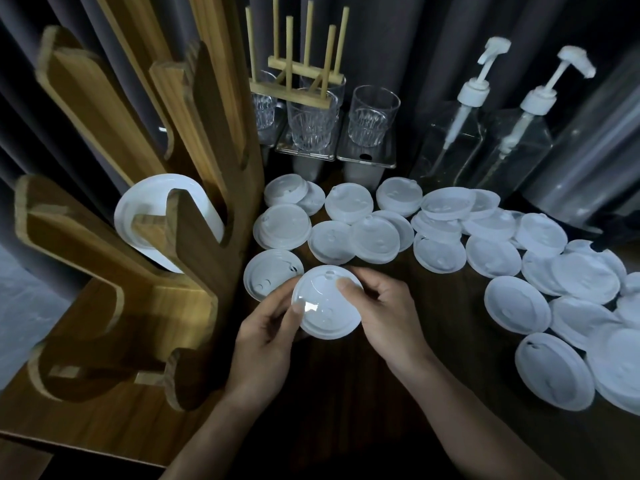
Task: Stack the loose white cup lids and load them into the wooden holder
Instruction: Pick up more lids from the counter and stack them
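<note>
Both hands hold one white cup lid (327, 308) just above the dark table, near its front. My left hand (266, 336) grips the lid's left rim, thumb on top. My right hand (384, 311) pinches its right rim, thumb pressed near the top edge. Whether more lids sit under it is hidden. Several loose white lids (367, 237) lie scattered across the table behind and to the right. The wooden holder (166, 306) stands at the left, with a stack of lids (152, 209) lying in one of its slots.
Glass tumblers (372, 116) and a wooden peg rack (298, 74) stand at the back. Two clear pump bottles (460, 133) and a plastic sleeve (585, 161) stand at the back right. One lid (272, 278) lies right beside my left hand.
</note>
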Demonstrator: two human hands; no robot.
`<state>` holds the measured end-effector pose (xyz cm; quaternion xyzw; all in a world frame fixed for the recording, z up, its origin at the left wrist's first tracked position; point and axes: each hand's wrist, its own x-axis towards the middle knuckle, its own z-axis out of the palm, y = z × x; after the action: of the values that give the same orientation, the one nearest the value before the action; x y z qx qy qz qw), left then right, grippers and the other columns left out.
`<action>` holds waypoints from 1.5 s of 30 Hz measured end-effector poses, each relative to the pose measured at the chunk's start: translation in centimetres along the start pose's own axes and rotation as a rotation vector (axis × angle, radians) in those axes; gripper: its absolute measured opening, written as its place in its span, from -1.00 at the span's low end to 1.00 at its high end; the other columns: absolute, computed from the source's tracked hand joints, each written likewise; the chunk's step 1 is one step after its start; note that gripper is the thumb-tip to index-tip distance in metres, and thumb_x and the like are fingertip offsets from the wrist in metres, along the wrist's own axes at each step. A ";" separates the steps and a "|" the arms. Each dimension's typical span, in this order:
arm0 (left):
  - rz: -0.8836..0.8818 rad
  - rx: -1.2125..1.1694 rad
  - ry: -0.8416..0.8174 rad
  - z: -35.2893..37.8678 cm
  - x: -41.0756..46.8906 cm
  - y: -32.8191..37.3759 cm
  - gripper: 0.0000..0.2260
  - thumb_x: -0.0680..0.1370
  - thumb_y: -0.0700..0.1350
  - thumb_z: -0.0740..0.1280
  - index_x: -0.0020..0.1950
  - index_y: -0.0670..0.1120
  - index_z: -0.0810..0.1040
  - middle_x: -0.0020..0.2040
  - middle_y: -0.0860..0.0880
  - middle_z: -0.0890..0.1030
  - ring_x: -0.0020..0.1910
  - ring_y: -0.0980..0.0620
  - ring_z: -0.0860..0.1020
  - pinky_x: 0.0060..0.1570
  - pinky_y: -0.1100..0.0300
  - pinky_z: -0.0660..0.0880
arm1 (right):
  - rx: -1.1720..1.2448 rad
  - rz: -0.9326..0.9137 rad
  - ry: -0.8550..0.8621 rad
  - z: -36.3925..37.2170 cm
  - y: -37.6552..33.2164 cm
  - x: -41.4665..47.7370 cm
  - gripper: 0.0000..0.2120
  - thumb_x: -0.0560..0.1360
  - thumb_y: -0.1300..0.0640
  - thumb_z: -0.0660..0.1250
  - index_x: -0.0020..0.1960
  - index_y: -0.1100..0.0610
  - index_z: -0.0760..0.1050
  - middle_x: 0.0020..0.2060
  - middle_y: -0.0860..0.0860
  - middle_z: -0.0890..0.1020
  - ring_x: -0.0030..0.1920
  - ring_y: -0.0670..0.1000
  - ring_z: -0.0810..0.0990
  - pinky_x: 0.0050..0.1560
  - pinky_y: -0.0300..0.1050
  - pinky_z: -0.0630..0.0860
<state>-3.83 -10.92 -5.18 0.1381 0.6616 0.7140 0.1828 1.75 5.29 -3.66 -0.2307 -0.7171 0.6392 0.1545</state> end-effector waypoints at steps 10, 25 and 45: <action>-0.012 0.079 -0.066 -0.6 0.2 -0.9 -0.51 0.53 -0.35 0.47 0.34 0.11 0.57 0.20 0.18 0.71 0.18 0.13 0.68 0.11 0.26 0.63 | 0.039 0.026 0.037 0.5 -0.3 0.4 -0.86 0.60 0.18 0.43 0.11 0.03 0.72 -0.04 -0.10 0.78 0.04 -0.13 0.74 0.03 -0.25 0.62; -0.029 -0.079 -0.109 -0.8 0.2 -0.3 -0.70 0.65 -0.23 0.32 0.36 -0.01 0.60 0.20 0.12 0.72 0.22 0.16 0.67 0.05 0.34 0.59 | 0.039 0.028 0.055 0.7 -0.7 0.5 -0.84 0.56 0.27 0.43 0.03 0.06 0.73 -0.13 -0.11 0.77 -0.08 -0.17 0.72 -0.11 -0.37 0.56; -0.098 -0.152 0.057 -0.8 1.2 -0.6 -0.74 0.69 -0.10 0.26 0.32 0.09 0.63 0.25 0.15 0.68 0.24 0.10 0.65 -0.05 0.20 0.67 | -0.772 -0.315 0.292 -3.8 3.5 5.8 -0.48 0.41 0.08 0.64 0.31 0.07 0.56 0.36 0.01 0.40 0.41 0.03 0.35 0.25 -0.17 0.38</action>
<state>-5.18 -11.04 -5.89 0.0712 0.6165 0.7559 0.2084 -0.70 11.83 -6.99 -0.2475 -0.9003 0.2540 0.2524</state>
